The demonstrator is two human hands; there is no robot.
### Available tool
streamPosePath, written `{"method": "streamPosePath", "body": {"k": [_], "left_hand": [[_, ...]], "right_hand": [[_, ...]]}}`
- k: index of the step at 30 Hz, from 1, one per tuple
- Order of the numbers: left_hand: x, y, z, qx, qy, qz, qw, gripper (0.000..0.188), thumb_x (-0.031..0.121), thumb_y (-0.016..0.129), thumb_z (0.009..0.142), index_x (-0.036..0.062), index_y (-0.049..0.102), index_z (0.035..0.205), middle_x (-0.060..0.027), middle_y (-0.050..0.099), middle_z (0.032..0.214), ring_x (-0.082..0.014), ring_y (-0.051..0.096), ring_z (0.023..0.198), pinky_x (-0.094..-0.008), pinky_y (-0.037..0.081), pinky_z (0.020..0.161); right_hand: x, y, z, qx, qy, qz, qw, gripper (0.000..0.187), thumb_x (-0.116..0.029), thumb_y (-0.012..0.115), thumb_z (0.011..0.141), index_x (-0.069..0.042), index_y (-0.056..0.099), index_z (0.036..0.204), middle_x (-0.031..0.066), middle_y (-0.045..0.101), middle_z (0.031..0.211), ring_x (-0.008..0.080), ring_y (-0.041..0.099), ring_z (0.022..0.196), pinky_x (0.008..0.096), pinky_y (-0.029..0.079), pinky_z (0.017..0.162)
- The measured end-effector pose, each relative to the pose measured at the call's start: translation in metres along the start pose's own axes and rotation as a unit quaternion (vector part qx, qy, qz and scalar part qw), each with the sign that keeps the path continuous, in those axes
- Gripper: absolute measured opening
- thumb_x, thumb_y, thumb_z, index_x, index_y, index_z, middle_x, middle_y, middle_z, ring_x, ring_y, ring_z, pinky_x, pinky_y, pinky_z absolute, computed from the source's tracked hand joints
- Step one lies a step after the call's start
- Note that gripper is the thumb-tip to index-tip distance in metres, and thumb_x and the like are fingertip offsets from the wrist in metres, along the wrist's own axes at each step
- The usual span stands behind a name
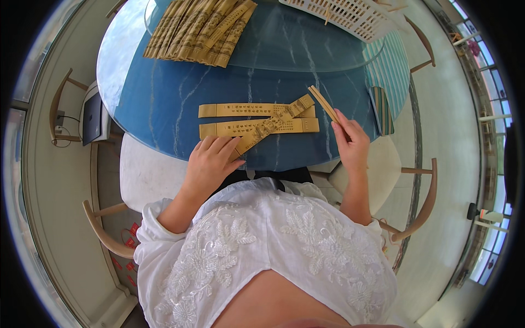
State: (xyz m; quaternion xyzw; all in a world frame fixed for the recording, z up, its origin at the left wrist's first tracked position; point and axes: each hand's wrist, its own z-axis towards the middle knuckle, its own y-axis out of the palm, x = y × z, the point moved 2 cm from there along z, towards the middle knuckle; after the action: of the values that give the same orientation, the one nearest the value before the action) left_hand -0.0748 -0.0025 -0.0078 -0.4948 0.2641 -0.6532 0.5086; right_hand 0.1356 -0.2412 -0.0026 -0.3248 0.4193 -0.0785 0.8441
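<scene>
My right hand (351, 139) is closed on a pair of light wooden chopsticks (324, 104), held tilted with their far ends up and to the left. Before me on the table lie two flat gold-brown paper chopstick sleeves (235, 111), one above the other. A third, patterned chopstick sleeve (279, 121) crosses them diagonally. Its near end is between the thumb and fingers of my left hand (210, 161), by the table's near edge. The fingers partly hide that end.
A pile of patterned sleeves (197, 33) lies at the far left of the blue marbled table (169, 104). A white slotted basket (350, 19) stands at the far right. Near the right edge are a striped cloth (391, 65) and a striped notebook-like item (381, 111). Wooden-armed chairs (424, 205) surround the table.
</scene>
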Motion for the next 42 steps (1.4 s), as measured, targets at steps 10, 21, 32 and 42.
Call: {"method": "streamPosePath", "body": {"k": [10,21,32,42], "left_hand": [[-0.014,0.004,-0.011,0.069,-0.128,-0.157,0.977,0.021,0.005,0.064,0.088,0.0012,0.064,0.109,-0.0085,0.068,0.086,-0.0239,0.063,0.074,-0.0323,0.052,0.068],[-0.041,-0.003,-0.026,-0.087,-0.336,-0.511,0.787,0.020,0.010,0.056,0.099,-0.0042,0.059,0.112,-0.0046,0.066,0.084,-0.0058,0.054,0.069,-0.0198,0.041,0.058],[-0.050,-0.010,-0.033,-0.141,-0.302,-0.615,0.715,0.035,0.005,0.043,0.101,-0.0013,0.046,0.135,-0.0149,0.064,0.112,-0.0135,0.060,0.083,-0.0234,0.049,0.070],[-0.003,-0.005,-0.030,-0.033,-0.196,-0.829,0.523,0.069,-0.013,0.032,0.092,0.0079,0.013,0.155,-0.0223,0.026,0.155,-0.0363,0.035,0.141,-0.0424,0.034,0.114]], "right_hand": [[0.001,0.004,0.001,-0.003,-0.012,0.013,1.000,0.033,-0.002,0.069,0.087,-0.009,0.069,0.119,0.0026,0.060,0.073,0.0082,0.050,0.058,0.0231,0.040,0.054],[-0.008,0.001,0.002,-0.003,-0.021,0.005,1.000,0.033,-0.002,0.069,0.087,-0.008,0.069,0.120,0.0030,0.060,0.072,0.0083,0.049,0.057,0.0232,0.040,0.053],[-0.015,0.002,0.003,-0.002,-0.022,-0.003,1.000,0.032,-0.003,0.068,0.088,-0.008,0.069,0.120,0.0032,0.060,0.073,0.0084,0.051,0.058,0.0235,0.040,0.053],[-0.047,0.036,-0.019,-0.116,-0.021,0.159,0.980,0.031,-0.001,0.070,0.086,-0.004,0.069,0.117,0.0035,0.061,0.075,0.0070,0.047,0.058,0.0216,0.037,0.052]]}}
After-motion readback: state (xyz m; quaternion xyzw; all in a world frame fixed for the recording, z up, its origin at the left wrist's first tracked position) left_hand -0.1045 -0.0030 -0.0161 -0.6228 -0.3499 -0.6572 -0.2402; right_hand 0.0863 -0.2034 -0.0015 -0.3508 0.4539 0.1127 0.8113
